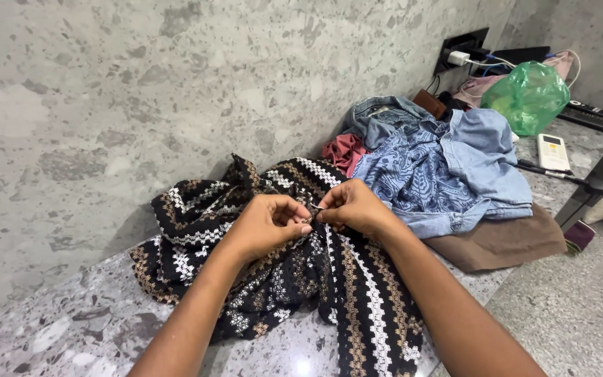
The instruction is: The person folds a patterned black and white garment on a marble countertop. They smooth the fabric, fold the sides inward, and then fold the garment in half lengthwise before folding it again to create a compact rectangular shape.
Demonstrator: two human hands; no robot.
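Our left hand (pixel 268 222) and right hand (pixel 352 207) meet fingertip to fingertip, both closed in a pinch on the same spot of the black knitted garment (pixel 280 269) with white and tan zigzag bands; between the fingertips we see something small and pale, too tiny to tell whether it is a thread, a tag or a fastening; as we judge it, the work at that spot is under way and not finished, since both hands grip it and the garment lies crumpled and unfolded; it spreads directly beneath and around our hands, bunched toward the wall on the left and trailing off the front edge of the speckled stone desk (pixel 92 328); just beyond our right hand lies a heap of other clothes, untouched: a blue patterned shirt (pixel 413 174), denim pieces (pixel 483 153), a red cloth (pixel 343 150) and a brown cloth (pixel 504 241) underneath; farther back sit a green plastic bag (pixel 528 98), a white remote control (pixel 553 151) and a plugged-in charger (pixel 459 57) on the wall.
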